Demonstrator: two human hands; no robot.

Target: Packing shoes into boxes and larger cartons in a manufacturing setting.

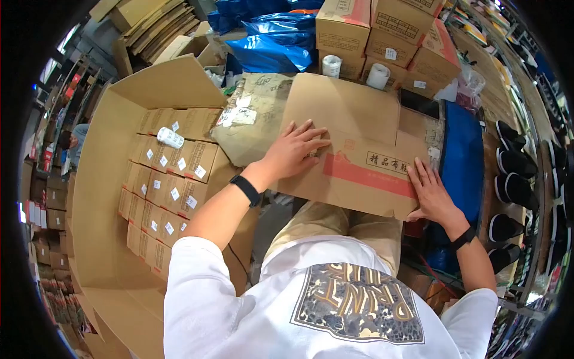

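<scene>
A flattened brown cardboard box (347, 102) with a red band and printing lies in front of me on a work surface. My left hand (296, 149) rests on its left part, fingers spread and palm down. Near its right front corner, my right hand (433, 192) lies with fingers stretched out over the cardboard and the thumb by the near edge. Neither hand is wrapped round anything. Under the cardboard's left side shows a worn, taped brown surface (254, 113) with paper labels stuck on it.
At left stands a large open carton (98, 197) packed with small labelled boxes (173, 157), a white label roll (170, 137) on top. Two more rolls (331, 66) stand behind the cardboard, before stacked cartons (391, 48) and blue bags (272, 51). Black shoes (515, 161) line the right rack.
</scene>
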